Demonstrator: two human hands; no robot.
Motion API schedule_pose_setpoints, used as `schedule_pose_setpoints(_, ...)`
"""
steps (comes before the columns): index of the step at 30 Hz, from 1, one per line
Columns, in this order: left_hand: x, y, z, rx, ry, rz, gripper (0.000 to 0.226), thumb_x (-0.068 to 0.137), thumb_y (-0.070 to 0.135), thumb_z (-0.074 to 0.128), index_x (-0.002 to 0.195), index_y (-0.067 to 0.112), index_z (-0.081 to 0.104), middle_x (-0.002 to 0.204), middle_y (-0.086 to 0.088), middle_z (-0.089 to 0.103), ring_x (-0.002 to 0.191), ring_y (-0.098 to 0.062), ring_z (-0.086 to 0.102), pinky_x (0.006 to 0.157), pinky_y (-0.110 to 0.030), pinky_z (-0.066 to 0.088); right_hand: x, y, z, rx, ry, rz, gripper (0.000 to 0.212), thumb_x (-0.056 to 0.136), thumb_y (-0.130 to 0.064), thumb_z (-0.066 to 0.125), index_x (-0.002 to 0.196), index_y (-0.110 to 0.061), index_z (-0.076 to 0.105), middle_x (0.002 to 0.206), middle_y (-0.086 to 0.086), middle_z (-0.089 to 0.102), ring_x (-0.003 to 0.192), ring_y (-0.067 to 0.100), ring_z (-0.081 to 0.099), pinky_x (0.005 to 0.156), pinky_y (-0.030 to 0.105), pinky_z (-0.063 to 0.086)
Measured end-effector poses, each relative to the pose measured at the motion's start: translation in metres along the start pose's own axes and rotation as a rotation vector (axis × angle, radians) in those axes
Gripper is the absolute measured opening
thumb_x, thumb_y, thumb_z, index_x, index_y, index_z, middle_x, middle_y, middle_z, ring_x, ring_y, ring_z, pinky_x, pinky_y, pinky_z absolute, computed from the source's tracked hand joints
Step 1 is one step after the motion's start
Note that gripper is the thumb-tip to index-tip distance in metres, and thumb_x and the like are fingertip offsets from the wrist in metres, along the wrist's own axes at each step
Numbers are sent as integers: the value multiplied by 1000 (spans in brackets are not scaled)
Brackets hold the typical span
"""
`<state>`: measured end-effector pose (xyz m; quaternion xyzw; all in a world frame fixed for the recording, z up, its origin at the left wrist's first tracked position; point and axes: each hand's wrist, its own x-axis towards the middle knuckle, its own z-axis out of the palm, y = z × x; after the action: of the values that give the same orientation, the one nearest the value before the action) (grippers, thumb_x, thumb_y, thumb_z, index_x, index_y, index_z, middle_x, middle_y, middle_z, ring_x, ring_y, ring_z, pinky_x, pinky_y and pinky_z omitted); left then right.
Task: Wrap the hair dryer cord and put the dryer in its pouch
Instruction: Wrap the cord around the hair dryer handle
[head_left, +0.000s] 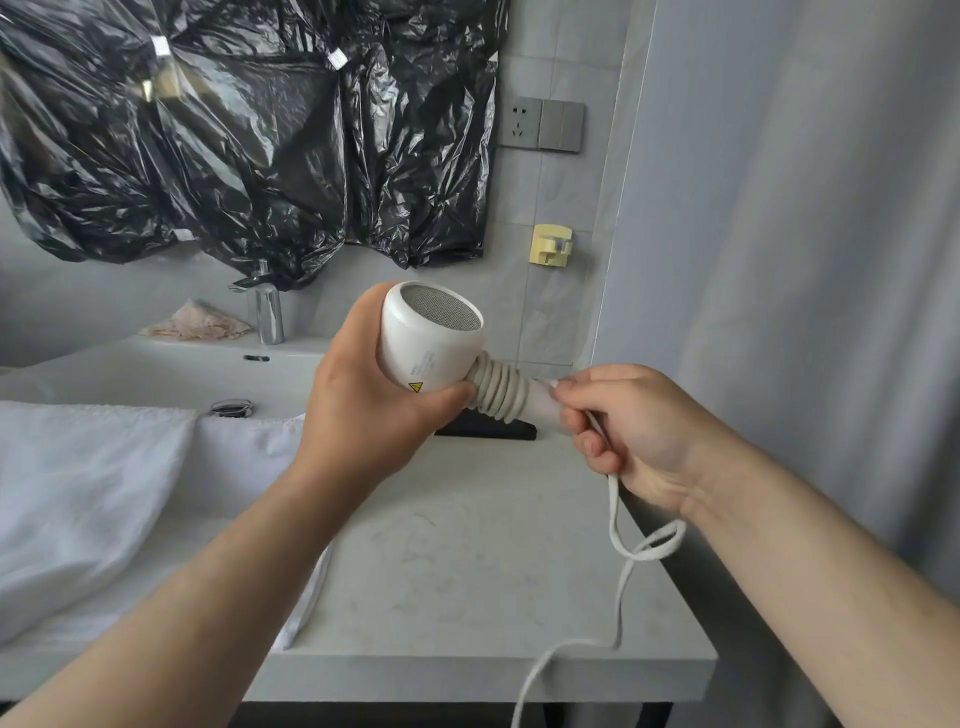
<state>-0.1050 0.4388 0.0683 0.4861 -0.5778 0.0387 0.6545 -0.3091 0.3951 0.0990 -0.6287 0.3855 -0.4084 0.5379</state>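
The white hair dryer (426, 343) was held in the air above the desk (467, 545), in front of the back wall. Its rounded body was gripped by the left hand (363, 410), with the thumb pressed under the body near a yellow warning label. The grey mesh end was turned upward and away, toward the wall. The handle was pointed to the right and slightly down, so that its long axis ran nearly level from left to right.

Several turns of the cord (621, 571) were seen wound tightly round the handle next to the body. The free cord was gripped in the curled fingers of the right hand (628, 431) at the handle's far end. Below that hand a small loop was formed, and the rest was trailed over the desk's front edge and out of view.

The desk was topped in pale, marbled stone. A white towel (78, 493) was spread on its left part, beside a sink (156, 369) with a chrome faucet (269, 314). A dark flat object (493, 430) was partly hidden behind the hands. Crumpled black plastic sheeting (234, 130) was fixed above the sink. A grey socket (519, 122) and a yellow hook (550, 246) were mounted on the tiled wall, and a grey curtain (779, 260) was hung at the right.
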Motion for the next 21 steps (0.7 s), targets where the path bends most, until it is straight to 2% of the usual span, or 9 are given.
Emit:
schedule_pose_setpoints(2,1,0,1,-41,55,-21,65,63,20,88,115,35,51,103,23,61,95,8,56,78,-7,43,-4,0,4,30,-2,-18,23,98,-19,52,78,-8,53,51,2,45,39,12,37,34,19,27)
schedule_pose_setpoints(4,3,0,4,-81,95,-40,64,64,20,88,118,29,53,103,17,63,95,0,59,80,-16,46,-8,1,14,70,1,-50,29,100,-25,48,75,-10,51,46,-2,40,40,12,32,35,19,23)
schedule_pose_setpoints(7,0,4,10,-91,112,-10,66,63,21,88,117,32,51,104,19,62,96,1,58,80,-14,45,-11,-1,28,93,6,-113,31,102,-24,45,75,-10,49,46,-3,35,39,9,25,37,19,15)
schedule_pose_setpoints(10,-4,6,12,-60,72,80,72,62,18,89,115,40,46,106,26,58,99,8,55,81,-5,39,-10,-4,30,-86,68,-194,34,101,-22,43,72,-8,54,48,-2,32,37,8,23,37,20,17)
schedule_pose_setpoints(13,-7,4,10,-19,53,124,80,61,19,90,115,49,40,109,27,56,103,10,52,85,-3,36,-9,-7,23,-345,165,-294,36,99,-24,46,74,-2,61,44,-8,32,38,7,26,45,25,23)
schedule_pose_setpoints(15,-9,5,8,-5,39,145,83,61,23,89,118,54,38,109,27,55,105,9,52,86,-4,36,-10,-11,19,-447,205,-337,34,98,-24,48,74,-5,65,42,-9,33,38,6,28,48,25,25)
schedule_pose_setpoints(18,-8,8,8,-35,45,126,78,62,19,90,116,47,41,110,24,57,103,8,54,84,-4,37,-13,-13,17,-503,218,-398,33,96,-23,49,75,-3,65,46,-5,33,42,8,29,54,27,27)
schedule_pose_setpoints(21,-6,11,10,-183,119,-16,69,61,19,88,117,35,52,104,18,64,94,4,60,80,-11,45,-18,-8,20,-536,240,-460,31,97,-22,49,76,-4,62,47,-8,33,42,7,30,54,26,26)
